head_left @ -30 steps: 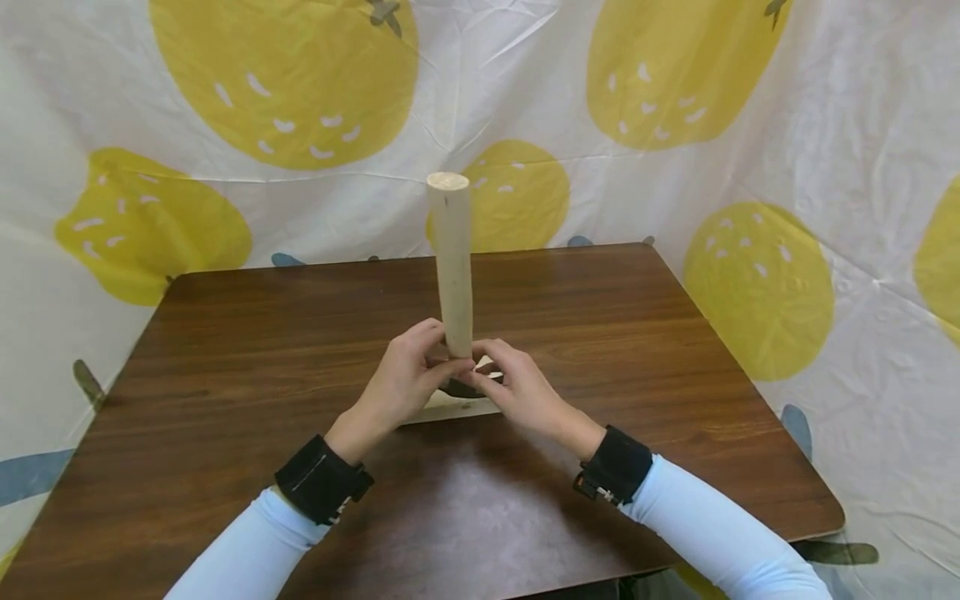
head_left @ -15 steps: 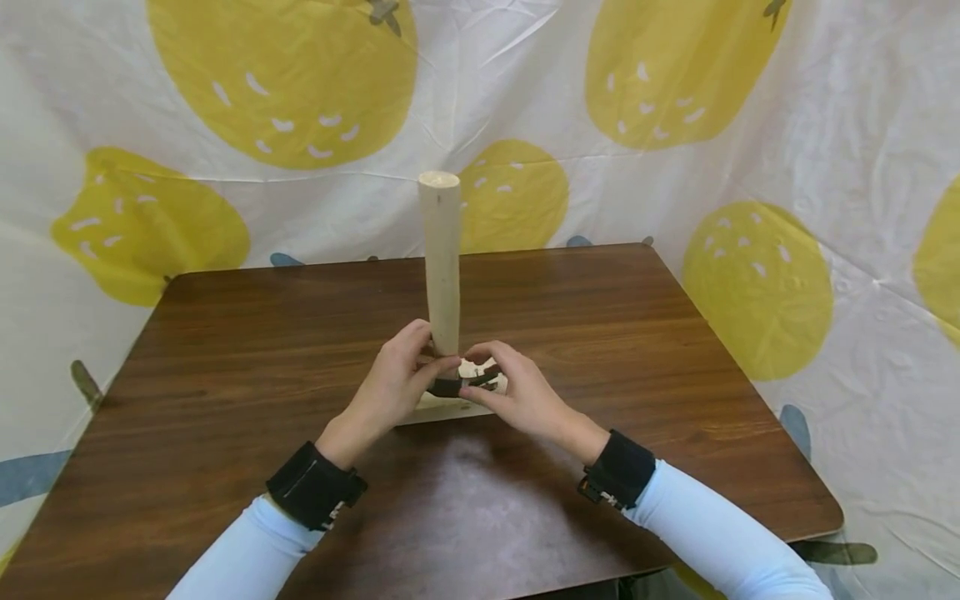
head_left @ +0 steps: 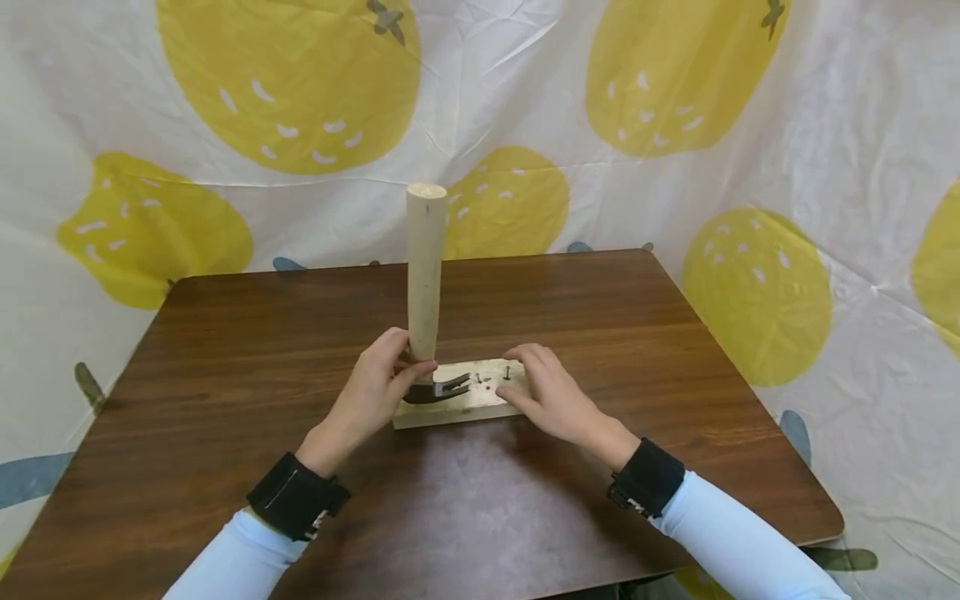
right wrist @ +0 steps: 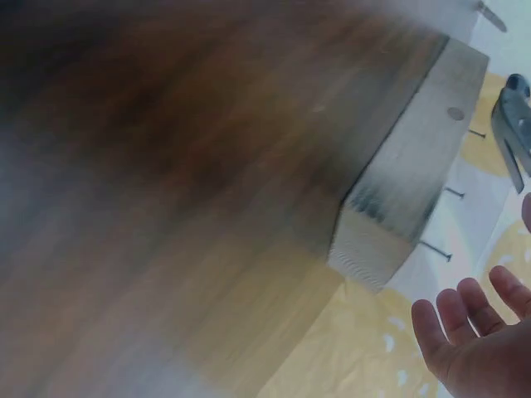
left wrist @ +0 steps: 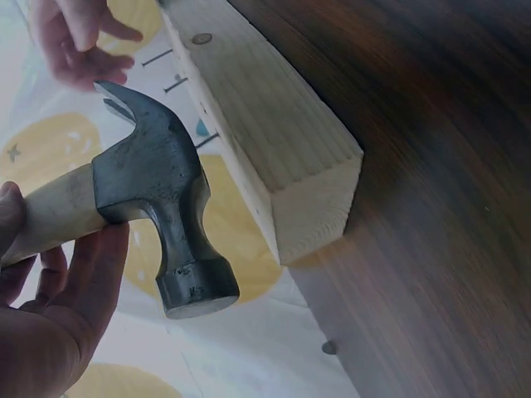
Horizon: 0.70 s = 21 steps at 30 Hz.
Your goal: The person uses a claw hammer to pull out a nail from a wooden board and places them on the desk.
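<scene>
A claw hammer [head_left: 425,275] stands upright, its pale wooden handle up and its dark metal head low over a wooden block [head_left: 457,413]. My left hand [head_left: 371,383] grips the handle just above the head; the left wrist view shows the hammer head [left wrist: 162,178] apart from the block. Several nails [head_left: 507,372] stick out of the block's top, three clear as nails [right wrist: 455,193] in the right wrist view. My right hand [head_left: 555,398] hovers by the block's right end with fingers spread loosely, holding nothing.
The block lies on a brown wood-grain table [head_left: 300,333]. Behind and to the right hangs a white cloth [head_left: 885,208] with yellow fruit prints. Black bands [head_left: 298,497] sit on both wrists.
My left hand has carried the hammer leftward along the block. The right hand has left the hammer head and moved right, uncovering the nails.
</scene>
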### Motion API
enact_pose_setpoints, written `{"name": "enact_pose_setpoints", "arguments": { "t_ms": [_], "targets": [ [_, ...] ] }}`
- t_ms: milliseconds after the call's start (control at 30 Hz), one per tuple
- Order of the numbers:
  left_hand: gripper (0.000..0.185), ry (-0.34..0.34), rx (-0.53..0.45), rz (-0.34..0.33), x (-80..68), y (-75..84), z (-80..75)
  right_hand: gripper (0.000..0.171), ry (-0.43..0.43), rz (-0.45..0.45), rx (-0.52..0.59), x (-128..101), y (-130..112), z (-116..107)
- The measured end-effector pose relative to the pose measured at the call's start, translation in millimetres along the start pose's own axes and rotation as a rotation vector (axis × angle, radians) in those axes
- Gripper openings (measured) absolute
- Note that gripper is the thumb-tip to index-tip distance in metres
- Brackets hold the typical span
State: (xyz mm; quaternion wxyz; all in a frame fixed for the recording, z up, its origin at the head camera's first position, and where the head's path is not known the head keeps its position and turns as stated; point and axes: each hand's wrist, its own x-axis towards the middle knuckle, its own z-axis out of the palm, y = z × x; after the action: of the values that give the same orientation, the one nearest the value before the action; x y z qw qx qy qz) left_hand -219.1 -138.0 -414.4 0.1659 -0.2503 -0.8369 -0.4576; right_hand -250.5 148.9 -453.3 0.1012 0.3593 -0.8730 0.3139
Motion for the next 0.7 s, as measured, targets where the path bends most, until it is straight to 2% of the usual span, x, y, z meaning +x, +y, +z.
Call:
{"name": "enact_pose_setpoints", "arguments": {
  "t_ms": [300,533,700],
  "targets": [
    [0.028,-0.001,0.012,-0.063,-4.1,-5.3,-8.9,0.027,0.009,-0.076,-0.161,-8,11,-3],
    [0.026,-0.012,-0.022,-0.132,-8.3,-9.5,-14.0,0.029,-0.044,-0.081,-0.233,-13,15,-4],
    [0.027,-0.020,-0.019,-0.147,-11.3,-12.3,-15.7,0.028,-0.061,-0.090,-0.240,-16,16,-1]
  ]
}}
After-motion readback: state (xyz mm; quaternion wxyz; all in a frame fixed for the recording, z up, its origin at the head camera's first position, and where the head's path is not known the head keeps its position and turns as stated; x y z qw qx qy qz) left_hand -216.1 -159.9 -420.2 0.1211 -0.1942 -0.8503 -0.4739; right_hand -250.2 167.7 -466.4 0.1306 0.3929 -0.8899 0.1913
